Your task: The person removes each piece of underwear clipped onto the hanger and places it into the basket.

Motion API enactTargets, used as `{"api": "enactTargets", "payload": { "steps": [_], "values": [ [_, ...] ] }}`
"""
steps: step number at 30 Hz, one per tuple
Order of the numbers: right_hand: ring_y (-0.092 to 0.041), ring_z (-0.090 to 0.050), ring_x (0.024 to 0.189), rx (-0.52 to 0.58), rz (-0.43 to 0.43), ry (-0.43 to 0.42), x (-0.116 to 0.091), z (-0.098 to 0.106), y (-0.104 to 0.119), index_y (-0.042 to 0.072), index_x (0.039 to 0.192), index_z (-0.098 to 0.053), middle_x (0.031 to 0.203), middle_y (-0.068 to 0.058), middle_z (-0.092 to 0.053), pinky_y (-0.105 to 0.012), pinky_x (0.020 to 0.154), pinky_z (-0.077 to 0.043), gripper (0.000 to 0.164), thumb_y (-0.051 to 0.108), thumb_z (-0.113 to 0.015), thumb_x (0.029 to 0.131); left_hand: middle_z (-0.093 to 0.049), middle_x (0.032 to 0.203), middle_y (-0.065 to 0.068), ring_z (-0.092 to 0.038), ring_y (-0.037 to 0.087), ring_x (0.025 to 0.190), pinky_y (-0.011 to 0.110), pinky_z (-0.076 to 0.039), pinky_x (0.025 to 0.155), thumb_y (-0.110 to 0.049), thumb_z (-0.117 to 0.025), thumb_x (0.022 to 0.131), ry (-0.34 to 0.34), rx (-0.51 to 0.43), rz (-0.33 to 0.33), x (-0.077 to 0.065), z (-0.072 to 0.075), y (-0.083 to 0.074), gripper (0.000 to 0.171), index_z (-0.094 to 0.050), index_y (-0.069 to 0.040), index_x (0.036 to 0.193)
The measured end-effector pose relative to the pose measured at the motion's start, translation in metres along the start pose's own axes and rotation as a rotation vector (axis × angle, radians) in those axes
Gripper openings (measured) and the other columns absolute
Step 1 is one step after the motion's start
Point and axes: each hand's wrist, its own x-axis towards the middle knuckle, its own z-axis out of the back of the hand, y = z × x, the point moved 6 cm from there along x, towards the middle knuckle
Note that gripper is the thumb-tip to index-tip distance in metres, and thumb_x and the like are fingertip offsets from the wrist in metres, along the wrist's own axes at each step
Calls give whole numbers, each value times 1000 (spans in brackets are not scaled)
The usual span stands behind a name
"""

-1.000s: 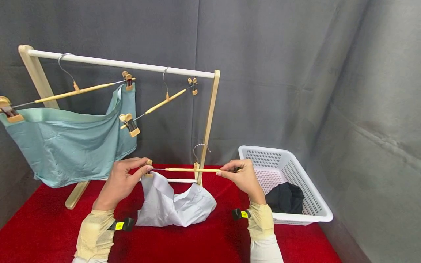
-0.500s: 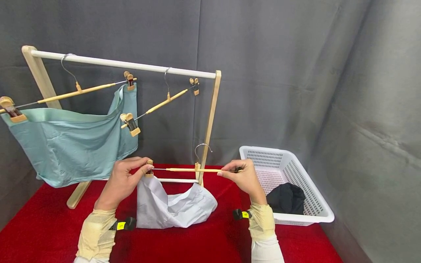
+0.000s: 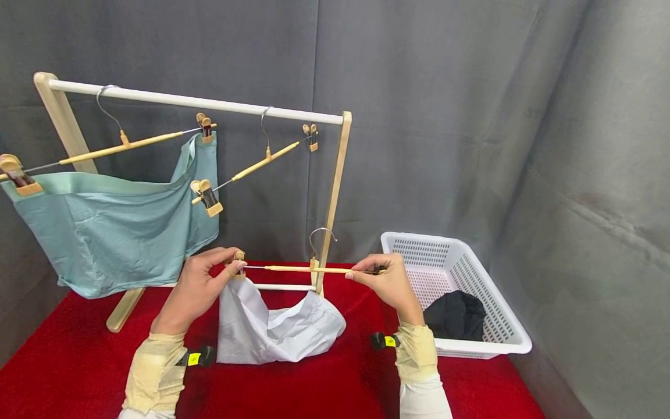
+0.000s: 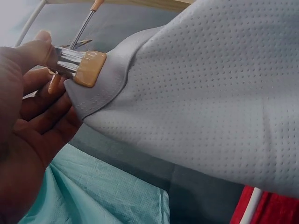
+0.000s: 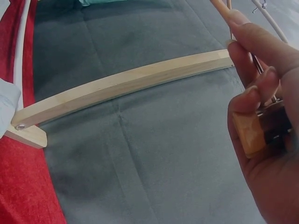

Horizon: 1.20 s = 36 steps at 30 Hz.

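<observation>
My left hand [image 3: 201, 285] pinches the left clip [image 4: 77, 65] of a clip hanger [image 3: 293, 269]. That clip grips one corner of the waistband of a light grey perforated garment [image 3: 285, 331], whose other end slumps on the red cloth. With thumb and fingers, my right hand [image 3: 384, 284] grips the hanger's right end; the right clip [image 5: 261, 128] lies within that hand, with no cloth seen in it. The hanger is held level, its metal hook [image 3: 321, 233] pointing up.
Behind stands a rack with a white rail [image 3: 173, 100]. Teal underpants [image 3: 125, 233] hang there from one hanger, beside a bare clip hanger [image 3: 267, 160]. A white basket [image 3: 515, 326] holding a black cloth [image 3: 455, 317] stands on the right. Red cloth [image 3: 293, 390] covers the table.
The grey garment's left part has swung and now hangs straighter below the clip. My left hand has risen slightly with its end of the hanger; the right hand has hardly moved.
</observation>
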Motion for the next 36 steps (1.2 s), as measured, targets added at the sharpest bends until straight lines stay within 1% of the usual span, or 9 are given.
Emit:
{"api": "enactTargets", "payload": {
  "steps": [3, 7, 10, 14, 18, 22, 25, 30, 36],
  "values": [
    [-19, -52, 55, -3, -3, -1, 0, 0, 0, 7, 76, -71, 69, -5, -67, -29, 48, -45, 11, 13, -77, 71, -62, 86, -2, -54, 5, 78, 17, -44, 73, -14, -66, 82, 4, 0, -1, -1, 2, -1, 17, -65, -15, 99],
    [-19, -50, 55, -1, 5, -12, 1, 1, -20, 13, 76, -72, 69, -2, -66, -30, 46, -44, 13, 23, -78, 70, -63, 91, -10, -56, 4, 81, 16, -45, 76, -21, -67, 82, 4, -25, -20, -3, 1, 12, 22, -67, -21, 104],
    [-18, -49, 55, 11, 0, -16, 2, 0, -31, 16, 75, -72, 69, -1, -66, -29, 46, -43, 14, 26, -79, 69, -64, 91, -10, -56, 4, 81, 16, -45, 76, -17, -68, 80, -6, -44, -40, -3, 2, 16, 23, -68, -21, 103],
    [-19, -49, 55, 25, 2, -4, 1, 0, -14, 12, 75, -71, 68, -3, -66, -29, 47, -43, 12, 19, -79, 69, -65, 89, -4, -57, 5, 81, 14, -43, 76, -9, -69, 78, -29, -31, -74, -4, 2, 16, 22, -69, -13, 100],
    [-19, -50, 55, 16, 10, 3, 0, 1, -1, 9, 76, -71, 69, -4, -66, -30, 47, -44, 10, 15, -77, 71, -65, 90, -2, -56, 5, 82, 16, -44, 76, -10, -68, 79, -17, 18, -41, -4, 0, 15, 22, -68, -11, 101],
    [-18, -51, 56, -2, 3, 1, -1, 1, 3, 7, 77, -71, 70, -5, -66, -30, 48, -45, 10, 14, -76, 72, -63, 90, -6, -54, 4, 82, 27, -48, 76, -17, -66, 82, 21, 47, 3, -3, -2, 14, 20, -65, -16, 102],
    [-19, -51, 57, -3, 3, -1, -1, 2, 2, 7, 77, -71, 70, -5, -67, -30, 48, -45, 10, 14, -76, 72, -63, 90, -6, -55, 4, 82, 34, -49, 75, -18, -66, 83, 28, 48, 20, -2, -2, 10, 19, -65, -16, 102],
    [-19, -51, 56, -1, 10, 4, -1, 1, 1, 8, 78, -71, 71, -4, -67, -30, 48, -45, 11, 14, -77, 71, -63, 90, -3, -58, 6, 78, 32, -48, 75, -15, -66, 82, 24, 15, 56, -3, -2, 12, 20, -65, -15, 102],
    [-18, -49, 55, -11, 22, 6, -1, 0, 4, 7, 76, -71, 69, -5, -66, -29, 47, -43, 11, 13, -77, 71, -63, 87, -5, -61, 6, 75, 38, -46, 76, -23, -63, 85, 66, -37, 124, -5, -5, 20, 19, -64, -17, 103]
  ]
}}
